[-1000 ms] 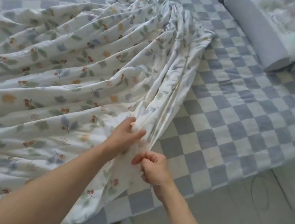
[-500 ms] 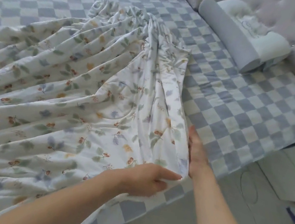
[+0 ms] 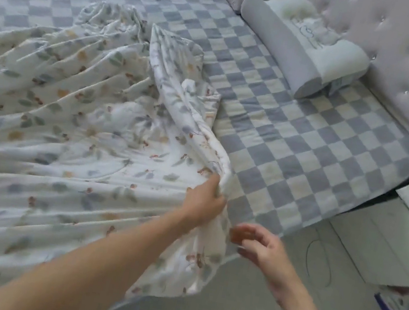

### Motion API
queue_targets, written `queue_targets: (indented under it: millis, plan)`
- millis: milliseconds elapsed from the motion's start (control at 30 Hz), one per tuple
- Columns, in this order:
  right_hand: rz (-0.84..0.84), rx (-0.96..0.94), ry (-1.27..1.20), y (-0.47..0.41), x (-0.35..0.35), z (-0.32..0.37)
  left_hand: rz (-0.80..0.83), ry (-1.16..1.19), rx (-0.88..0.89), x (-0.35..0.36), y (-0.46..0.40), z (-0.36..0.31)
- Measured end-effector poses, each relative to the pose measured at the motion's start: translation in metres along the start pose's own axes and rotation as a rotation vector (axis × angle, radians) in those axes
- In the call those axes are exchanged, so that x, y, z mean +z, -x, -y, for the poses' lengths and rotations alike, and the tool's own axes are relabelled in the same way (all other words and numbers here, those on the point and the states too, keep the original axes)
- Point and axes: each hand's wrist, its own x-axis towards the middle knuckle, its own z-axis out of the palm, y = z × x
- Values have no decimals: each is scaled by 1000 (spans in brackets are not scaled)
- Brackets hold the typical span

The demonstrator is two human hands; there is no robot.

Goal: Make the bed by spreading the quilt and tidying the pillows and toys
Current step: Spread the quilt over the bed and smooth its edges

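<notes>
Along the near edge of the bed (image 3: 295, 143), a floral quilt (image 3: 65, 130) is seen only partly spread. Its bunched side edge is gripped by the left hand (image 3: 204, 201), the fingers curled round a thick roll of fabric that rises from the grip and twists back toward the middle of the mattress. The right hand (image 3: 258, 246) is held just beside the hanging cloth, past the bed's near edge and above the floor; it is blurred, its fingers loosely bent and apart, and nothing can be seen held in them.

The quilt is spread in long ridges over the left part of the bed, with one flap draped over the near edge. The checked sheet toward the head end is left uncovered, and a crumpled peak of quilt is heaped toward the middle.

At the head end, against the tufted headboard (image 3: 407, 54), a grey and white pillow (image 3: 307, 47) lies at an angle. No toys can be made out.

The task is judged to be at an early stage: the quilt has yet to be drawn flat and squared to the edges, the twisted edge has yet to be opened out, and the pillow has yet to be straightened.
</notes>
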Motion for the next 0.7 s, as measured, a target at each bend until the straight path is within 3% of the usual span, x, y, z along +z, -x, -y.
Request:
queue_targets:
  millis: [33, 100, 200, 267, 400, 500, 700]
  plan:
    - [-104, 33, -125, -9, -18, 3, 35, -94, 38, 13, 3, -6]
    - [-138, 90, -282, -32, -49, 14, 134, -223, 77, 36, 8, -17]
    - [7, 223, -144, -69, -58, 24, 228, -270, 76, 55, 14, -28]
    - [-11, 300, -63, -87, -50, 21, 229, -244, 67, 57, 19, -32]
    - [-359, 213, -270, -117, -72, 32, 168, -204, -23, 46, 11, -28]
    - [-634, 73, -414, -130, -110, 50, 170, -305, -54, 43, -3, -20]
    - [-668, 106, -380, -150, -158, 59, 100, -425, -11, 33, -32, 3]
